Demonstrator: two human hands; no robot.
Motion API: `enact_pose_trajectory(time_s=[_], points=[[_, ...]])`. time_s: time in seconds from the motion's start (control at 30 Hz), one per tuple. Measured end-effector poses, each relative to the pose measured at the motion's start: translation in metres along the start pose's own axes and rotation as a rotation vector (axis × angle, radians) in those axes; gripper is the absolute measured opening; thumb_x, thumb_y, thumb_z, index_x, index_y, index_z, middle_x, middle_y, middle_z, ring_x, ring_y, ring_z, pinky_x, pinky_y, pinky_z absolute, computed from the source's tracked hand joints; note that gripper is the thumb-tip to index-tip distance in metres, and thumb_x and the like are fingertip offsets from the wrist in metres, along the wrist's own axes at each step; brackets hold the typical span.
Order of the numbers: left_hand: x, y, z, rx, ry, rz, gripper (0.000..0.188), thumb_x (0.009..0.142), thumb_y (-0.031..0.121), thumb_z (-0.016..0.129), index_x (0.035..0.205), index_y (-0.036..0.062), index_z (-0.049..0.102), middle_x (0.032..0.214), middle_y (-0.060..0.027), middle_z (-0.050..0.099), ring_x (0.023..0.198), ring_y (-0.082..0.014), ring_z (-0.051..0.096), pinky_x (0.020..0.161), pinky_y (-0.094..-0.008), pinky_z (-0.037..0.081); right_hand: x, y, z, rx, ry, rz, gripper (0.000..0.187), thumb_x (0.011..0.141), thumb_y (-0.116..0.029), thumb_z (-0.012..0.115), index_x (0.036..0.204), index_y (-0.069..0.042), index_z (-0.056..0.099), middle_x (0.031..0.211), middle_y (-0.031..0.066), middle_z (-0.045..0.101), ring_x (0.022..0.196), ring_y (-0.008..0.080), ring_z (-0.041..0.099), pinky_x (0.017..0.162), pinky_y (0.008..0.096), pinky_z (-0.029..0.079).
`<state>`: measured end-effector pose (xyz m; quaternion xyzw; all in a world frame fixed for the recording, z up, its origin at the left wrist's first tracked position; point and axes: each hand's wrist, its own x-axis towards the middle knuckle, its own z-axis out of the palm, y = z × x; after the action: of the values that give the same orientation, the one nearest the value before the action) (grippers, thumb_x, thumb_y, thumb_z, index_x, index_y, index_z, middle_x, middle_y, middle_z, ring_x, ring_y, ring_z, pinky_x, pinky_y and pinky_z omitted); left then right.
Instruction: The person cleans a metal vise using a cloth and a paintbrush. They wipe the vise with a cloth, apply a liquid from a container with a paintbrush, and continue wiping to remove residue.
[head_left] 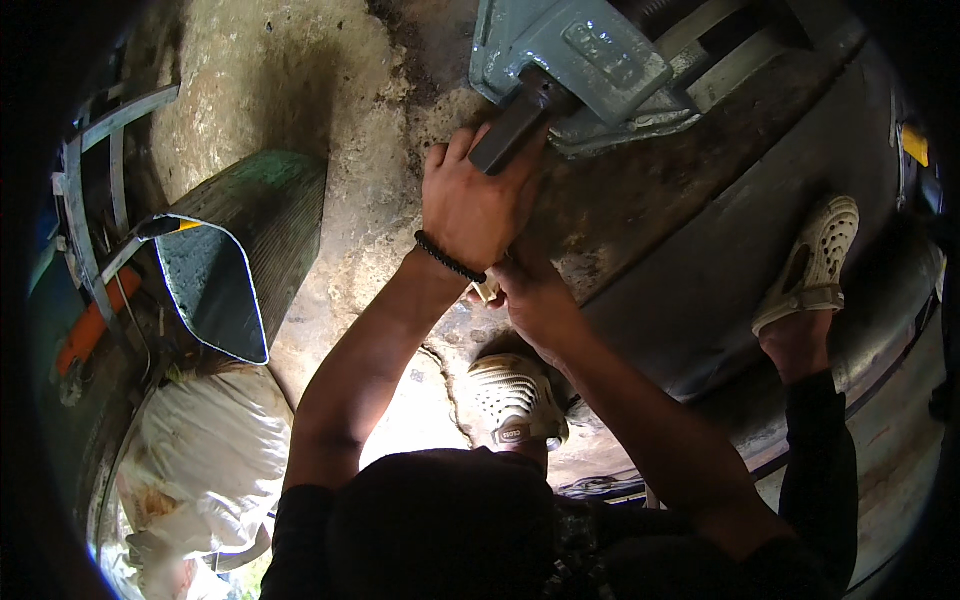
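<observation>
My left hand [475,205], with a dark beaded bracelet at the wrist, reaches in beneath a dark square-ended metal bar [510,128]. Its fingers are curled, and what they grip is hidden. The bar juts out of a grey-blue painted vise [610,60]. Just below and to the right, my right hand [535,300] is closed, its fingertips around a small pale piece [487,289] beside the left wrist. The kind of piece cannot be made out.
A ribbed dark-green hollow shell [285,235] stands at left, near a metal frame [120,120] and an orange tool [95,325]. A white cloth-covered bundle [215,450] lies lower left. My feet wear beige clogs [510,395] on the stained floor; a dark metal sheet [720,270] lies right.
</observation>
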<state>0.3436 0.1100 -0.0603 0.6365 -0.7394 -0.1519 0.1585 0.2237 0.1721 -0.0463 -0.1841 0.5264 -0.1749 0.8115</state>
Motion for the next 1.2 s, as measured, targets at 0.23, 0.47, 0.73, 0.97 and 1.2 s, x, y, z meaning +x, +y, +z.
enact_pose_trajectory(time_s=[0.23, 0.47, 0.73, 0.97, 1.2], points=[[0.001, -0.008, 0.002, 0.060, -0.007, 0.022, 0.063, 0.074, 0.010, 0.067, 0.134, 0.0240, 0.059, 0.122, -0.0087, 0.062, 0.097, -0.0312, 0.057, 0.082, -0.0460, 0.047, 0.008, -0.002, 0.001, -0.139, -0.030, -0.061, 0.034, 0.099, -0.027, 0.053, 0.124, -0.003, 0.055, 0.098, 0.0063, 0.060, 0.074, 0.0122, 0.056, 0.068, 0.0280, 0.048], [0.000, -0.007, 0.003, 0.032, -0.029, 0.012, 0.064, 0.075, 0.011, 0.067, 0.136, 0.0248, 0.057, 0.120, -0.0083, 0.063, 0.099, -0.0303, 0.057, 0.084, -0.0452, 0.047, 0.004, -0.007, 0.000, -0.249, -0.002, -0.018, 0.033, 0.100, -0.028, 0.052, 0.121, -0.003, 0.056, 0.089, 0.0040, 0.057, 0.074, 0.0124, 0.055, 0.067, 0.0279, 0.047], [0.000, -0.010, 0.004, 0.056, -0.041, -0.011, 0.059, 0.079, 0.014, 0.065, 0.136, 0.0249, 0.057, 0.116, -0.0081, 0.064, 0.098, -0.0306, 0.057, 0.084, -0.0454, 0.047, 0.004, -0.005, 0.006, -0.054, -0.004, 0.075, 0.031, 0.100, -0.033, 0.053, 0.113, -0.006, 0.057, 0.081, 0.0011, 0.053, 0.070, 0.0108, 0.051, 0.068, 0.0287, 0.046], [0.001, -0.015, 0.003, 0.105, -0.149, -0.066, 0.061, 0.077, 0.014, 0.065, 0.136, 0.0252, 0.057, 0.115, -0.0092, 0.064, 0.100, -0.0318, 0.057, 0.085, -0.0457, 0.047, 0.008, -0.008, 0.009, -0.054, -0.041, 0.153, 0.027, 0.100, -0.029, 0.052, 0.113, -0.006, 0.058, 0.082, 0.0008, 0.055, 0.072, 0.0098, 0.052, 0.068, 0.0278, 0.046], [-0.001, -0.012, -0.005, 0.039, -0.114, -0.027, 0.061, 0.076, 0.017, 0.067, 0.135, 0.0234, 0.057, 0.119, -0.0129, 0.059, 0.107, -0.0326, 0.055, 0.086, -0.0469, 0.046, 0.008, -0.004, 0.007, -0.128, -0.065, -0.002, 0.019, 0.099, -0.023, 0.052, 0.105, -0.007, 0.060, 0.083, -0.0001, 0.055, 0.074, 0.0095, 0.052, 0.067, 0.0275, 0.047]])
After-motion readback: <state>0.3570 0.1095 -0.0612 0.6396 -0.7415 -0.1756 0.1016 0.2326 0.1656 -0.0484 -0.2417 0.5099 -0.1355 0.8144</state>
